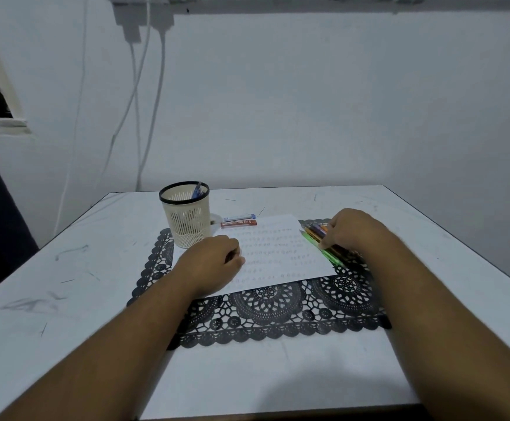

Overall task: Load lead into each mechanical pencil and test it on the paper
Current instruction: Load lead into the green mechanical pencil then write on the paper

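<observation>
- Coloured plastic mechanical pencils (323,243) lie bunched at the right edge of the white marked paper sheet (275,253); the right hand (354,229) closes its fingers on them, hiding their rear ends.
- Left hand (214,259) rests curled on the paper; whether it holds anything is unclear.
- Red lead case (238,223) and blue lead case (238,218) lie beside the cream mesh pen cup (187,221).
- White tabletop (65,268) lies bare around the black lace placemat (272,308).

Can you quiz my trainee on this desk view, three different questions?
1. True or false: the cup stands left of the paper.
2. Which hand touches the pencils? A) left hand B) right hand
3. Fill in: the lead cases lie at the paper's ____ edge.

Key: 1 true; 2 B; 3 far
</observation>
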`<state>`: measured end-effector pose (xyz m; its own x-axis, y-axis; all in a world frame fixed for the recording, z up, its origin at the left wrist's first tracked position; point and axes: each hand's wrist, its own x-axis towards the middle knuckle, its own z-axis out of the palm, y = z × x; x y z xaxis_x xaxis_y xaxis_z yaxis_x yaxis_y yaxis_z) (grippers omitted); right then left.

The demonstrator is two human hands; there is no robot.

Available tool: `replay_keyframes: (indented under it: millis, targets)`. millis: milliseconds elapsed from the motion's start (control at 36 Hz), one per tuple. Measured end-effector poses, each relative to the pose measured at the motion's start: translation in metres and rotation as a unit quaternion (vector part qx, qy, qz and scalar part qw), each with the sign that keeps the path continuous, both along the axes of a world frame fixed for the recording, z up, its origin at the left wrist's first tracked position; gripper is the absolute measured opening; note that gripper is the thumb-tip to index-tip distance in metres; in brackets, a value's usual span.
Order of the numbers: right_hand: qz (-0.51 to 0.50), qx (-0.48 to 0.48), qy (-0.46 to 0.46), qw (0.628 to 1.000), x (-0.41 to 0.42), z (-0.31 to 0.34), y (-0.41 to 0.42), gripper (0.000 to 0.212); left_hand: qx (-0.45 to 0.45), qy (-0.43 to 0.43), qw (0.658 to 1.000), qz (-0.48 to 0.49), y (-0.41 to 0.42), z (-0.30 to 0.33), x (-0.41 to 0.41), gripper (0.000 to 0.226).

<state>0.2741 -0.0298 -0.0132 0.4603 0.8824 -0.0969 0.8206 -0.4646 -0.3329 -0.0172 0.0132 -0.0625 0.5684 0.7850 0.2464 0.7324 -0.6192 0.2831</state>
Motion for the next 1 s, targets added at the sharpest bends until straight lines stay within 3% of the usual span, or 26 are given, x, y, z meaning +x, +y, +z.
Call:
replay_keyframes:
  millis: [194,306,444,556,667,750,833,1000]
  targets:
    - [0.012,-0.014,-0.03,0.999,-0.008,-0.002,0.0,0.055,0.003,0.001,1.0,0.0,0.0,-0.001,-0.001,0.027]
    - [0.02,-0.011,-0.053,0.998,-0.014,-0.001,-0.002,0.04,0.004,-0.002,1.0,-0.001,0.001,-0.001,-0.001,0.026]
    - [0.035,0.075,-0.039,0.996,-0.035,0.011,-0.008,0.019,0.002,-0.038,0.999,-0.004,-0.002,0.002,-0.001,0.024]
    - [0.146,0.1,-0.017,0.984,-0.071,0.012,-0.015,0.015,0.052,-0.128,0.99,0.014,0.005,0.012,-0.008,0.02]
    - [0.279,0.12,-0.082,0.949,-0.097,-0.001,-0.012,0.013,0.097,-0.216,0.971,0.026,0.014,0.019,-0.023,0.009]
    - [0.325,0.139,-0.109,0.929,-0.107,-0.015,-0.004,0.017,0.05,-0.2,0.978,-0.016,0.013,0.019,-0.026,0.006]
    - [0.328,0.14,-0.095,0.929,-0.11,-0.024,0.002,0.019,-0.015,-0.129,0.991,-0.041,0.012,0.018,-0.024,0.015]
    - [0.28,0.084,0.058,0.954,-0.075,-0.024,0.002,0.013,-0.054,-0.074,0.996,0.0,0.011,0.011,-0.021,0.007]
